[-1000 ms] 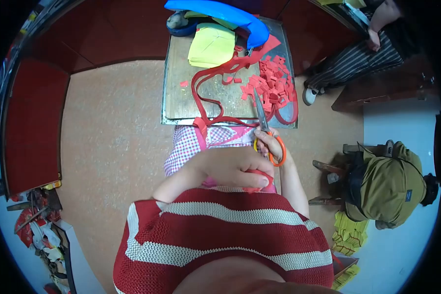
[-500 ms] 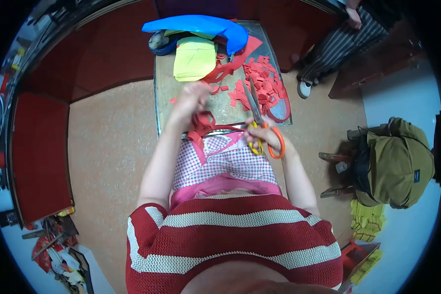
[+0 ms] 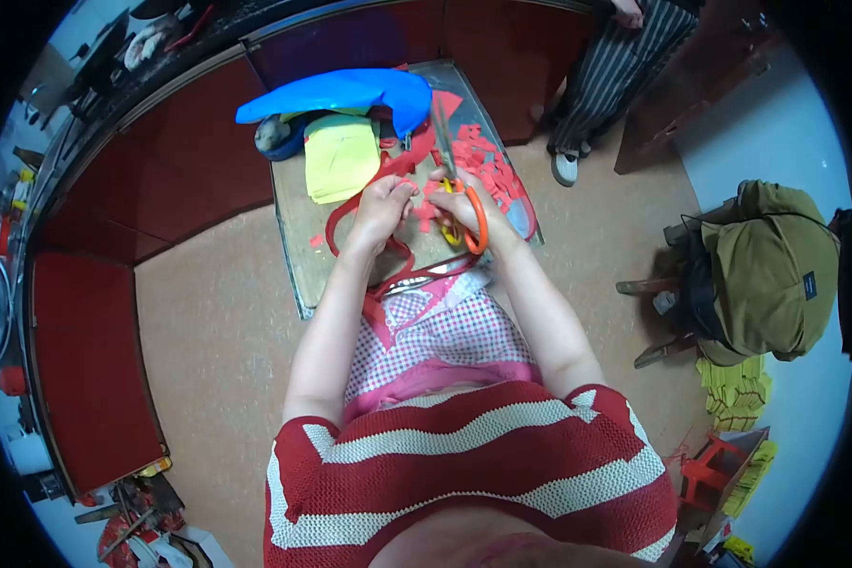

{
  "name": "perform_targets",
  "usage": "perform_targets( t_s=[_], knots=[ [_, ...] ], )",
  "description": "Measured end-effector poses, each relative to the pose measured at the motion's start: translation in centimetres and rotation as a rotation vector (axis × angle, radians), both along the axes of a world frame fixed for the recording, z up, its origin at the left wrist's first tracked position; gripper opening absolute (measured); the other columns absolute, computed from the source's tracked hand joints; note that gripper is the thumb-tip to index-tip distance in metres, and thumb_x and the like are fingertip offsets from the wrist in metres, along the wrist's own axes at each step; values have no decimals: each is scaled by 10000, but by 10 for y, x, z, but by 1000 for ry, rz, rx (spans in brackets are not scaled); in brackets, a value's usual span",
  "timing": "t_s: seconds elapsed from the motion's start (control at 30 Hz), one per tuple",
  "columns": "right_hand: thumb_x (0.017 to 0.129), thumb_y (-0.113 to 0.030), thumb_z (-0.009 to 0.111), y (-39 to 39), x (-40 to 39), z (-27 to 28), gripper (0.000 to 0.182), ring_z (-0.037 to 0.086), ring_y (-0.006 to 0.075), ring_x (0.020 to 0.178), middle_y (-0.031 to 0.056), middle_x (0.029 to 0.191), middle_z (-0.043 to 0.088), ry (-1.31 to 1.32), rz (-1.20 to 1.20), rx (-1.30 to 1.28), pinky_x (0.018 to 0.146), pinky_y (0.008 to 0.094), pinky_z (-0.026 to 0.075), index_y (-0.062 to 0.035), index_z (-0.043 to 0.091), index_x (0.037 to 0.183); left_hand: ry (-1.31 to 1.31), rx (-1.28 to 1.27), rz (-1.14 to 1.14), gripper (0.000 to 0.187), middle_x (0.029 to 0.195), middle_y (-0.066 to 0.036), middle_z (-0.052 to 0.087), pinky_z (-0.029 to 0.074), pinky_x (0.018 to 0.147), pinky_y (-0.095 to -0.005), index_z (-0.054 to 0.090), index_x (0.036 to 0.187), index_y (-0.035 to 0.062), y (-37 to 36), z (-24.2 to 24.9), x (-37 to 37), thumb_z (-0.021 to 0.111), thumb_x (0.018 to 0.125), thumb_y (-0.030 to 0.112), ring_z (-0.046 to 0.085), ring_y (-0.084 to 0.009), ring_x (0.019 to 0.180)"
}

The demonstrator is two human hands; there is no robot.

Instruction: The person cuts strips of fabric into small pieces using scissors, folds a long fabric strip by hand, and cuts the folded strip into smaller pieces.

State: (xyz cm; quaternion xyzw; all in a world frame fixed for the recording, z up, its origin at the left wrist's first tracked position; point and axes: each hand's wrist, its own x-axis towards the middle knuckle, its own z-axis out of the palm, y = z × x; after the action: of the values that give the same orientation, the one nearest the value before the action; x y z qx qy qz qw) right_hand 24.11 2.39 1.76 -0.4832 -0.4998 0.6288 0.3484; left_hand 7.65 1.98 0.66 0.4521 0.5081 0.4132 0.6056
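Observation:
My right hand (image 3: pixel 462 210) is wrapped round scissors (image 3: pixel 442 137) with one orange and one yellow handle loop, blades pointing away from me. Close beside it, my left hand (image 3: pixel 384 210) is closed in a pinch on a red strip (image 3: pixel 333 225), which curls past the wrist and down to my checked apron (image 3: pixel 445 317). A bit of red shows at the left fingertips. Past the right hand lies a heap of small red cut pieces (image 3: pixel 488 168). Whether the blades touch the strip is hidden by my fingers.
On the low table (image 3: pixel 292 256) are a yellow paper stack (image 3: pixel 341 166), a blue plastic bag (image 3: pixel 331 97) and a dark blue bowl (image 3: pixel 279 147). Another person in striped trousers (image 3: pixel 606 85) stands beyond it. A green backpack (image 3: pixel 776 275) rests on a stool at right.
My left hand has moved right and the two hands are now close together, over the table. The scissors have moved away from my body, and the view has shifted.

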Motion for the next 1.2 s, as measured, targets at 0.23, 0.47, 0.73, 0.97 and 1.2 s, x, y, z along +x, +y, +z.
perform_targets(
  t_s=[0.23, 0.47, 0.73, 0.97, 1.2],
  knots=[
    [833, -77, 605, -14, 5, 5, 373, 558, 101, 597, 46, 736, 578, 128, 33, 8, 520, 236, 448, -17, 450, 1167, 72, -88, -176, 91, 622, 38, 482, 282, 402, -176, 462, 920, 68, -24, 11, 6, 507, 896, 143, 406, -31, 471],
    [838, -75, 591, -31, 14, 1, 288, 541, 82, 617, 6, 717, 541, 16, -27, 225, 563, 231, 452, -17, 484, 1099, -25, -178, -364, 156, 596, 56, 484, 308, 427, -154, 561, 913, 63, -40, 6, -5, 484, 938, 197, 420, -10, 502],
    [894, -412, 554, -85, 54, -16, 418, 526, 88, 745, 41, 826, 551, 23, 253, -70, 618, 231, 448, -51, 473, 1088, -79, -135, -145, 160, 581, 71, 482, 294, 418, -152, 604, 897, 66, -41, 0, 2, 499, 924, 183, 405, 3, 487],
    [852, -539, 557, -98, 52, -23, 609, 489, 167, 867, 90, 969, 498, -155, 314, 80, 760, 297, 429, -12, 452, 1138, 96, 11, -212, 164, 585, 58, 474, 316, 446, -202, 591, 850, 41, -37, -12, 15, 506, 915, 164, 402, -27, 493],
    [898, -422, 537, -92, 47, -20, 431, 490, 130, 727, 36, 779, 510, -283, 239, 53, 654, 279, 425, -20, 500, 1049, 128, -51, -282, 169, 585, 54, 478, 327, 463, -214, 594, 831, 36, -33, 0, 25, 502, 910, 153, 411, -33, 503]
  ],
)
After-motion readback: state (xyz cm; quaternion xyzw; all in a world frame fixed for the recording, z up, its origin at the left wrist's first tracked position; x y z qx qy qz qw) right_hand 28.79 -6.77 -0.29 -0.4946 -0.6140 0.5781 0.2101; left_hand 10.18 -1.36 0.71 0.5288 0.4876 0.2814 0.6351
